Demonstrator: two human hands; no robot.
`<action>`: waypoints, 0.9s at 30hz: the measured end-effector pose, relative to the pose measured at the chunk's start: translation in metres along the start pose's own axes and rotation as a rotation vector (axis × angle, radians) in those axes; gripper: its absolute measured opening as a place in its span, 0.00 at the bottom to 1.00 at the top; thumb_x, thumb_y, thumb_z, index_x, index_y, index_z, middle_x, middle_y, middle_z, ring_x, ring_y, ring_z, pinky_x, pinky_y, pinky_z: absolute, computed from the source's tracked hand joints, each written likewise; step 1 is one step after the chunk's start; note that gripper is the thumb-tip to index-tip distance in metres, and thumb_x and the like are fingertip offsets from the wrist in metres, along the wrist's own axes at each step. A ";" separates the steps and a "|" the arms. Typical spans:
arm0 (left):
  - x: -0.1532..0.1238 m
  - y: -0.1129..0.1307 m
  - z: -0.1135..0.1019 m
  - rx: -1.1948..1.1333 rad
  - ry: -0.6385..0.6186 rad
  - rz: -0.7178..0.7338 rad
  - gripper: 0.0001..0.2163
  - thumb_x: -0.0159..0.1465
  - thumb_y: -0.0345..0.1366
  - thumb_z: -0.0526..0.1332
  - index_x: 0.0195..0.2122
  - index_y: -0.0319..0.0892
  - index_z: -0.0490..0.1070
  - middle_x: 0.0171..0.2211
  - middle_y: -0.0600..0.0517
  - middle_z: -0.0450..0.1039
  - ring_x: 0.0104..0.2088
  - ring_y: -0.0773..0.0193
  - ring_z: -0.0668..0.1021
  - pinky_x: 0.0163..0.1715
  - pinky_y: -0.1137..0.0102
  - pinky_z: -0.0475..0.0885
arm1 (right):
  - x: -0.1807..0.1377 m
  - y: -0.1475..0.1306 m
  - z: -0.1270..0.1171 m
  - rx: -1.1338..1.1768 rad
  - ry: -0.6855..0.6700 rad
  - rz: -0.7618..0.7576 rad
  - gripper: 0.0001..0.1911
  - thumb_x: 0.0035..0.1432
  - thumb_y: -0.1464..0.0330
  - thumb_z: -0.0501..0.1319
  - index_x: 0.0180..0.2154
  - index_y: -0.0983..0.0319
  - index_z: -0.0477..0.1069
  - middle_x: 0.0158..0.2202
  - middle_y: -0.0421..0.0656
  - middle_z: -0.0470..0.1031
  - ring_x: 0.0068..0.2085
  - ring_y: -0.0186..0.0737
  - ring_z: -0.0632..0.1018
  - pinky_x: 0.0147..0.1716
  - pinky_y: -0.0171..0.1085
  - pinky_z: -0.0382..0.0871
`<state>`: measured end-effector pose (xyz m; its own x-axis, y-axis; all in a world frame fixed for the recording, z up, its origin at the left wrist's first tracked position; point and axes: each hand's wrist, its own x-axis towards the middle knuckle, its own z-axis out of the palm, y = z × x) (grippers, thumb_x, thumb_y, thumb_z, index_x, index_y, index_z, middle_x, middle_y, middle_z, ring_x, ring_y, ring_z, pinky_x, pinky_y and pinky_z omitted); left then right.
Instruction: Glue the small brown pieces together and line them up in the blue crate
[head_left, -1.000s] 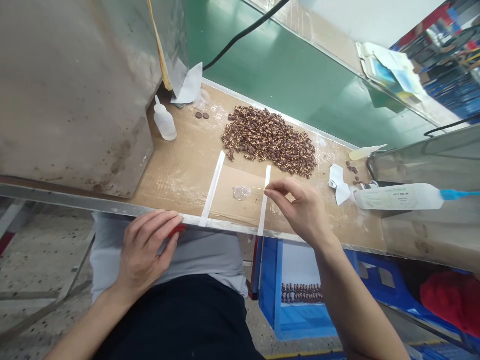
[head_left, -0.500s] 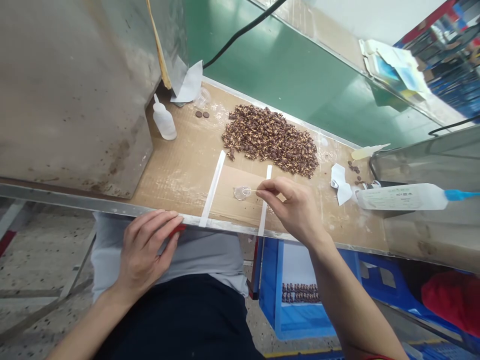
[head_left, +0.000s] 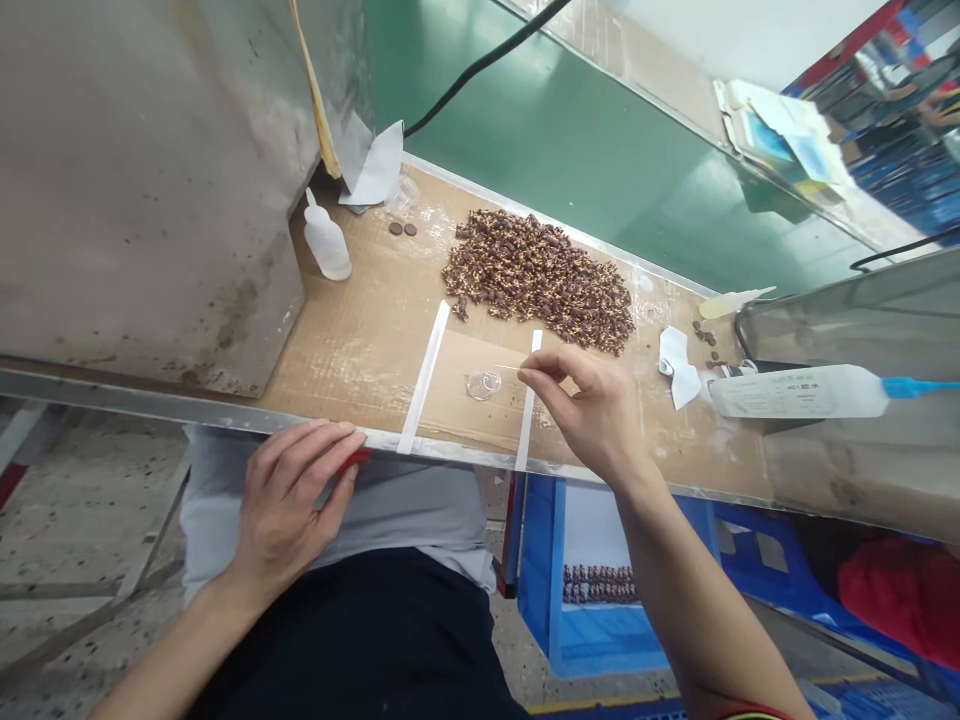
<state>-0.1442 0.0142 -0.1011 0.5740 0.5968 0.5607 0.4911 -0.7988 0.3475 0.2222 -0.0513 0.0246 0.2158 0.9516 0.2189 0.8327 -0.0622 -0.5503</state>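
My right hand [head_left: 589,400] pinches a thin pale stick [head_left: 508,367] that points left, its tip just above and apart from a small clear round dish [head_left: 482,385]. The dish lies on a plain cardboard patch [head_left: 466,355] between two white tape strips [head_left: 424,378]. At the front edge of the table rests my left hand [head_left: 300,490], its fingers bent over the rim. A small red thing [head_left: 355,459] shows between its forefinger and thumb; what it is I cannot make out. Behind the dish lies a heap of small brown pieces with yellowish tips [head_left: 540,280].
A white squeeze bottle [head_left: 328,243] stands at the left, near two brown discs [head_left: 403,229]. At the right are a crumpled white paper [head_left: 679,367], a yellowish dropper bottle [head_left: 735,301] and a large blue-tipped bottle [head_left: 799,391]. Below the edge sits a blue crate [head_left: 607,645].
My right hand has drawn slightly back and up, and the stick's tip has left the dish. My left hand has stayed in place.
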 end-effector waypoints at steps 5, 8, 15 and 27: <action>0.000 0.000 0.000 -0.008 -0.002 -0.002 0.35 0.74 0.23 0.74 0.79 0.54 0.71 0.61 0.46 0.87 0.63 0.43 0.85 0.67 0.47 0.80 | -0.002 0.000 0.004 0.008 -0.032 0.007 0.08 0.78 0.68 0.67 0.41 0.55 0.81 0.39 0.40 0.87 0.39 0.45 0.84 0.43 0.45 0.75; -0.002 -0.001 0.001 -0.007 -0.009 -0.001 0.35 0.73 0.23 0.75 0.78 0.52 0.73 0.62 0.44 0.87 0.64 0.42 0.85 0.68 0.46 0.79 | -0.004 -0.001 0.003 0.008 -0.053 0.015 0.08 0.78 0.68 0.67 0.41 0.55 0.80 0.39 0.40 0.87 0.39 0.45 0.85 0.43 0.44 0.76; 0.001 0.001 0.000 0.002 0.000 0.006 0.34 0.73 0.23 0.75 0.77 0.52 0.73 0.61 0.45 0.87 0.63 0.42 0.85 0.66 0.47 0.80 | -0.010 0.000 -0.006 -0.008 -0.034 0.008 0.09 0.78 0.68 0.67 0.40 0.55 0.81 0.38 0.41 0.87 0.37 0.45 0.84 0.41 0.44 0.75; 0.002 0.001 0.000 0.011 0.008 0.036 0.28 0.73 0.22 0.76 0.71 0.44 0.77 0.59 0.41 0.87 0.62 0.40 0.85 0.65 0.46 0.79 | -0.013 -0.001 -0.006 0.012 -0.040 -0.018 0.07 0.78 0.69 0.69 0.41 0.55 0.82 0.38 0.40 0.87 0.37 0.44 0.84 0.41 0.43 0.75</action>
<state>-0.1424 0.0147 -0.0995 0.5859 0.5674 0.5787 0.4776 -0.8186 0.3191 0.2212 -0.0657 0.0270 0.1801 0.9638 0.1967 0.8299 -0.0416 -0.5564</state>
